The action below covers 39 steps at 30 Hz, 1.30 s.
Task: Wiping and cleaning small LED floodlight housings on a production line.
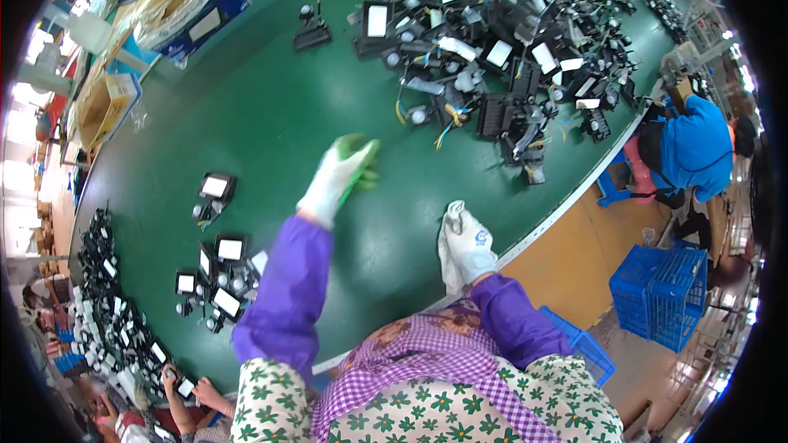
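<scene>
My left hand [346,171], in a white glove with green fingers, hovers over the green tabletop [246,107]. Its fingers are loosely bent and apart, and nothing shows between them. Nearer the table's front edge, my right hand [471,238] wears a white glove. It is closed on a greyish-white cloth [448,258] that hangs down beside it. Ahead and to the right lies a large heap of black lamp-like units [492,49] with white panels, round domes and coloured wires. Several similar units [226,275] lie to the left of my left forearm.
One unit [312,31] lies apart at the far side. Cardboard boxes [193,20] line the far left edge. Another pile [115,320] and a co-worker's hands [193,394] are at lower left. A person in blue [698,148] sits at right, near blue crates [657,291].
</scene>
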Each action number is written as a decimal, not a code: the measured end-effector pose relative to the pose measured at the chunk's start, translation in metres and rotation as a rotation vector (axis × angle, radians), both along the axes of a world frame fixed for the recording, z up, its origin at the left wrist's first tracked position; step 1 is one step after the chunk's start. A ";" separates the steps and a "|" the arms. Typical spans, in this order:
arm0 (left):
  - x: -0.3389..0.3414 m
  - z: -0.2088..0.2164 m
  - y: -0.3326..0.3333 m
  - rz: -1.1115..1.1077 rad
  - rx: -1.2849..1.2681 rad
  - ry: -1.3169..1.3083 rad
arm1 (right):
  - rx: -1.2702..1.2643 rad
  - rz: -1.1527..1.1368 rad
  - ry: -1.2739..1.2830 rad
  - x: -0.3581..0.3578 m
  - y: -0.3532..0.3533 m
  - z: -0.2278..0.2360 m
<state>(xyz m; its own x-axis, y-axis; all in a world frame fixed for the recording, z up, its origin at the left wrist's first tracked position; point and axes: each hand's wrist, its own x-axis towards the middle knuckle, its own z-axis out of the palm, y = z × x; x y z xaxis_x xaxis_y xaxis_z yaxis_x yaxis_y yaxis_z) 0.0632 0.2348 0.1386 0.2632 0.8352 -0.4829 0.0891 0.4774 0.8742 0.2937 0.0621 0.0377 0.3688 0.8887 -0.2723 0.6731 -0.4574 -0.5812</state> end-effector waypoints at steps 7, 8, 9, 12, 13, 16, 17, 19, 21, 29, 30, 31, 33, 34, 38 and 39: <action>0.112 -0.102 0.077 0.368 -0.469 -0.537 | -0.023 0.071 0.064 -0.014 -0.005 0.023; 0.124 -0.109 0.076 0.363 -0.419 -0.573 | 0.019 0.048 0.044 -0.009 -0.009 0.013; 0.124 -0.109 0.071 0.377 -0.362 -0.602 | 0.061 0.042 0.033 -0.012 -0.011 0.011; 0.105 -0.108 0.051 0.413 -0.312 -0.361 | 0.047 0.015 0.085 -0.008 -0.012 0.003; 0.095 -0.104 0.037 0.347 -0.191 -0.334 | 0.031 -0.093 0.130 -0.008 -0.009 0.016; 0.048 -0.109 -0.017 0.034 0.551 0.117 | 0.269 -0.277 0.263 -0.008 -0.013 -0.006; 0.048 -0.067 -0.041 -0.131 0.553 0.281 | 0.215 -0.354 0.353 -0.001 -0.014 -0.003; 0.019 -0.051 -0.080 -0.272 0.491 0.372 | 0.245 -0.419 0.394 -0.001 -0.007 -0.009; -0.010 -0.076 -0.120 -0.349 0.573 0.627 | 0.256 -0.433 0.418 -0.003 -0.003 -0.010; -0.032 -0.036 -0.139 -0.994 0.142 1.091 | 0.143 0.024 0.270 -0.044 0.012 0.029; -0.026 -0.035 -0.138 -1.032 0.260 1.139 | -0.032 0.144 0.168 -0.052 0.020 0.041; -0.021 -0.037 -0.132 -1.095 0.237 1.190 | -0.116 0.278 0.082 -0.063 0.024 0.039; -0.016 -0.026 -0.125 -1.132 0.177 1.188 | -0.218 0.402 -0.073 -0.084 0.024 0.026; -0.022 -0.021 -0.124 -1.096 0.184 1.158 | -0.201 0.354 -0.084 -0.086 0.021 0.023; -0.088 -0.085 -0.152 -0.663 0.286 0.270 | -0.205 0.344 -0.049 -0.082 0.023 0.022; -0.086 -0.085 -0.159 -0.673 0.274 0.263 | -0.218 0.336 -0.046 -0.081 0.023 0.018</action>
<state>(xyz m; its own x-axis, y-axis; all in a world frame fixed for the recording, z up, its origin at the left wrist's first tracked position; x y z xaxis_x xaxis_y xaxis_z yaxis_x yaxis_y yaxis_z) -0.0230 0.0758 0.0536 0.6619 0.6348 -0.3988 0.5048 0.0158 0.8631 0.2127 0.0848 0.0556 0.0838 0.8850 -0.4581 0.8292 -0.3168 -0.4604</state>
